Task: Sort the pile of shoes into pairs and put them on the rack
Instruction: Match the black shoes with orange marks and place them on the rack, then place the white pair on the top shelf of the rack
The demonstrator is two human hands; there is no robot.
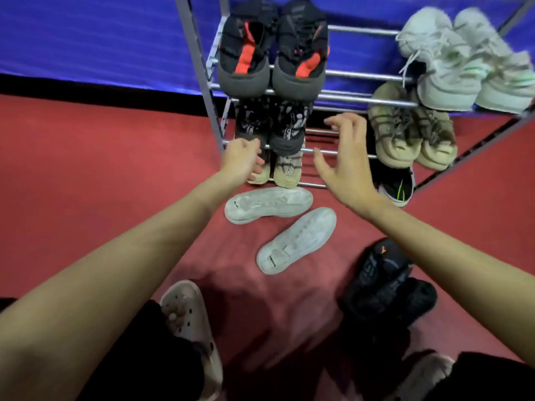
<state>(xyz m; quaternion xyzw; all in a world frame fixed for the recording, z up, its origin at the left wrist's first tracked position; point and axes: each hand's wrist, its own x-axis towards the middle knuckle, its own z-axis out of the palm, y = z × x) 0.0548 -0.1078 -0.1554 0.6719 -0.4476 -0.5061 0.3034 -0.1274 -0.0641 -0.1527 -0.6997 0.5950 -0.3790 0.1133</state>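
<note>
Nearest you, your foot in a pale perforated clog (189,319) stands on the red floor (86,175), and to the right a pair of black shoes (386,280) lies in a heap, one with an orange mark near its top. Just beyond, two white shoes (282,224) lie sole-up and apart from each other, right in front of the rack (356,95). Your left hand (241,162) reaches to the beige pair (282,170) on the lowest rung, fingers loosely curled against the left shoe; whether it grips it you cannot tell. Your right hand (346,157) hovers spread and empty before the middle rungs. Past it sit a black-and-white pair (273,125), a tan laced pair (412,134) to the right, and a dark shoe with green stripes (398,189) below that. On the top tier rest a black-and-orange pair (273,50) and a white pair with green trim (463,59), with a blue wall (101,36) behind.
</note>
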